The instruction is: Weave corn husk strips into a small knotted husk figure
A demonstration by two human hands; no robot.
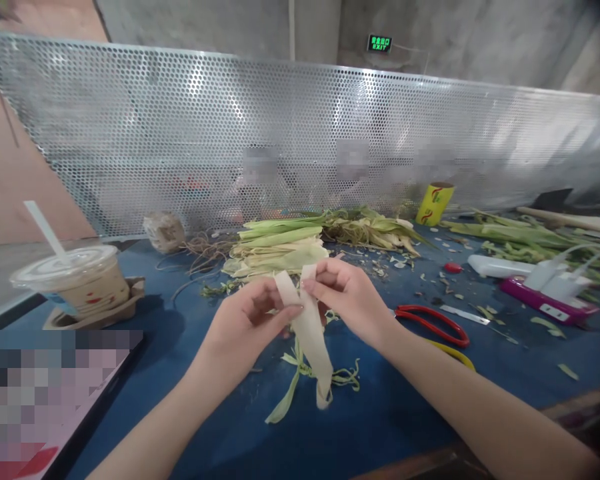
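A pale, flat strip [311, 337], which looks like dried corn husk, hangs folded in a narrow V between my hands. My left hand [253, 319] pinches its left end between thumb and fingers. The other end is pinched by my right hand [347, 293]. The strip's looped lower part hangs near a small tied bundle of green husk shreds [300, 373]. Behind my hands lies a stack of green and cream corn husks [280, 243]. Red-handled scissors [433, 320] lie beside my right forearm, partly hidden by it.
At left a lidded drink cup [93, 283] with a straw stands in a cardboard holder, behind a blurred screen [55, 400]. To the right are a purple power strip [550, 300], a yellow can [434, 203] and husk scraps. A perforated metal panel [220, 133] borders the blue table.
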